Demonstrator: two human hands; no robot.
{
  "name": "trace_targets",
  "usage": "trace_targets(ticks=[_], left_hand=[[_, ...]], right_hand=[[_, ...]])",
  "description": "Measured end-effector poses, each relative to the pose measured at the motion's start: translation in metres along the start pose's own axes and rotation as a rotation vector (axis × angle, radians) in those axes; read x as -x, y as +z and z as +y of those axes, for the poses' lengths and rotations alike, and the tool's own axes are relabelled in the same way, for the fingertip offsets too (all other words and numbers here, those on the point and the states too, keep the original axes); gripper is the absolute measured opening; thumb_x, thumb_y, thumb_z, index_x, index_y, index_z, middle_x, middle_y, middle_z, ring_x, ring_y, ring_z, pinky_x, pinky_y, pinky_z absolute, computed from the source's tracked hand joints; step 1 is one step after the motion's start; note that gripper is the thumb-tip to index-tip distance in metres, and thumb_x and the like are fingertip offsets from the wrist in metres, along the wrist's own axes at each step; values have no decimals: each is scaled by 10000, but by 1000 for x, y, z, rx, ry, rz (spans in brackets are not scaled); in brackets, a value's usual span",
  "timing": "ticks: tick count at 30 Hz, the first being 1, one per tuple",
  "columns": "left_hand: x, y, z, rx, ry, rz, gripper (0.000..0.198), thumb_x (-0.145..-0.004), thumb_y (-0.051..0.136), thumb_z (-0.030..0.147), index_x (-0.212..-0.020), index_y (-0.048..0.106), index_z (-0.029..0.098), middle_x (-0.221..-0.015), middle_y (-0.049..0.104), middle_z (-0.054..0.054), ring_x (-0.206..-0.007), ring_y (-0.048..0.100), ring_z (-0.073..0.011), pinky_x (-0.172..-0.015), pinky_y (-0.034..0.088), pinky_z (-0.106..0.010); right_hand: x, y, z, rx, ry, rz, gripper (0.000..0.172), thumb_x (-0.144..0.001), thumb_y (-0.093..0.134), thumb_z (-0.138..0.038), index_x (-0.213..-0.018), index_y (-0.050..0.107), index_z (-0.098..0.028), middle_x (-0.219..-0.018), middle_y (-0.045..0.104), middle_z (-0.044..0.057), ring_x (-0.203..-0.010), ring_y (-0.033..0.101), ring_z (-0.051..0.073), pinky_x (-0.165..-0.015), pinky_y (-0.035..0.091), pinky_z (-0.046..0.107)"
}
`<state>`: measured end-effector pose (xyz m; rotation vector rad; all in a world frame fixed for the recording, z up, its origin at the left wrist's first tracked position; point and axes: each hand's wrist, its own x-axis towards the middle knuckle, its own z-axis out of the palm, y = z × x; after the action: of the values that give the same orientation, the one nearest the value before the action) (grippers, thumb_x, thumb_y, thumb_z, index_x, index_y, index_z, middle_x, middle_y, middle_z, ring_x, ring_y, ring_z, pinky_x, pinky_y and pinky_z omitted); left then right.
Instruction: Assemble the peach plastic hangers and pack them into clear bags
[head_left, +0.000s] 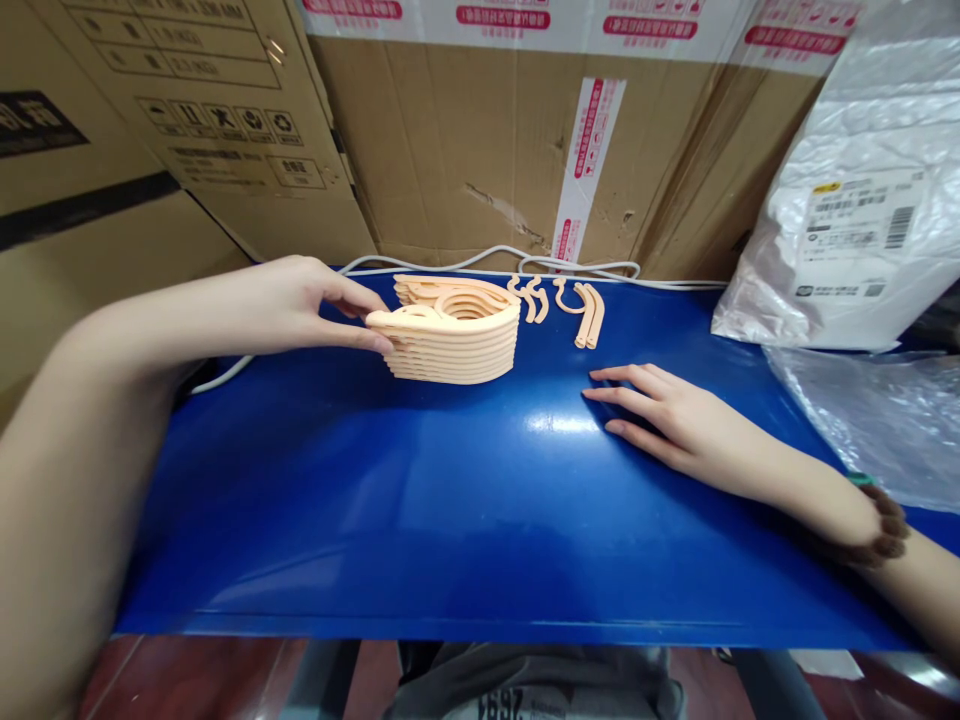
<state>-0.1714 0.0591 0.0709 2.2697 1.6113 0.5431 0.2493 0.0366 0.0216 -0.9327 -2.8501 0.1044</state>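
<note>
A stack of peach-coloured curved plastic pieces stands on the blue table top, toward the back. My left hand pinches the stack's left end between thumb and fingers. My right hand lies flat on the blue surface to the right of the stack, fingers stretched out and holding nothing. A dark bead bracelet circles my right wrist.
Loose peach curved pieces lie behind the stack. A white cable runs along the back edge. Cardboard boxes wall off the back and left. Plastic-wrapped parcels sit at the right.
</note>
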Motion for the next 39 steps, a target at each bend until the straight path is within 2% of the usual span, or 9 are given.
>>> trace_targets(ticks=[3,12,18,22,25,27,29,31,39], left_hand=[[-2,-1,-3,-74,74,-183,397,-772,639,640,-974,782,330,-981,757,62,-840,695,-202,-705,518,-230],[-1,-2,1,-65,15,-167,454,-744,660,665,-1007,778,314,-971,754,59,-845,680,-189,-713,504,-200],[-3,-3,-2,-49,6,-177,452,-748,648,666,-980,783,302,-935,752,39,-802,666,-190,-695,511,-225],[-4,-4,-1,-28,-12,-57,494,-770,599,698,-933,776,267,-934,755,3,-844,669,-209,-744,519,-252],[-7,0,2,27,6,142,511,-871,492,651,-888,747,209,-830,732,-26,-778,646,-178,-767,509,-254],[-10,5,4,35,19,251,463,-852,560,604,-998,726,196,-897,733,-31,-809,644,-179,-770,506,-253],[-12,11,6,29,57,256,498,-813,629,565,-1155,692,209,-1091,723,-38,-907,652,-195,-820,506,-266],[-14,16,8,36,106,205,531,-806,640,547,-1218,676,215,-1212,696,-42,-982,652,-210,-877,499,-285],[-15,25,13,112,57,264,369,-821,674,455,-1089,748,212,-1116,748,-26,-999,674,-215,-877,493,-286]], right_hand=[[0,0,0,-4,0,5,383,-1002,436,-353,-1345,571,-248,-1377,556,119,-1216,560,265,-1019,485,471],[0,-2,-1,6,5,-9,391,-1009,419,-357,-1346,565,-223,-1383,548,126,-1223,553,261,-1025,478,457],[0,-1,-1,10,1,-5,389,-1008,422,-352,-1353,558,-235,-1385,546,123,-1228,551,260,-1027,477,462],[0,-1,0,5,3,0,388,-1002,433,-352,-1351,564,-246,-1383,552,121,-1229,557,263,-1022,484,462],[0,-1,0,-2,1,11,381,-994,450,-345,-1340,578,-251,-1383,562,118,-1226,567,266,-1024,487,467],[0,-1,0,-5,0,13,379,-992,453,-343,-1336,584,-254,-1380,566,118,-1225,570,269,-1022,490,470],[0,-1,0,-6,0,14,379,-992,451,-343,-1337,584,-256,-1379,568,118,-1225,570,269,-1018,494,470],[0,-1,0,-6,-2,13,380,-992,452,-343,-1340,581,-258,-1384,563,115,-1230,566,268,-1021,492,470],[0,-1,-1,-5,3,6,388,-994,449,-348,-1349,573,-254,-1384,562,118,-1224,567,270,-1012,496,473]])
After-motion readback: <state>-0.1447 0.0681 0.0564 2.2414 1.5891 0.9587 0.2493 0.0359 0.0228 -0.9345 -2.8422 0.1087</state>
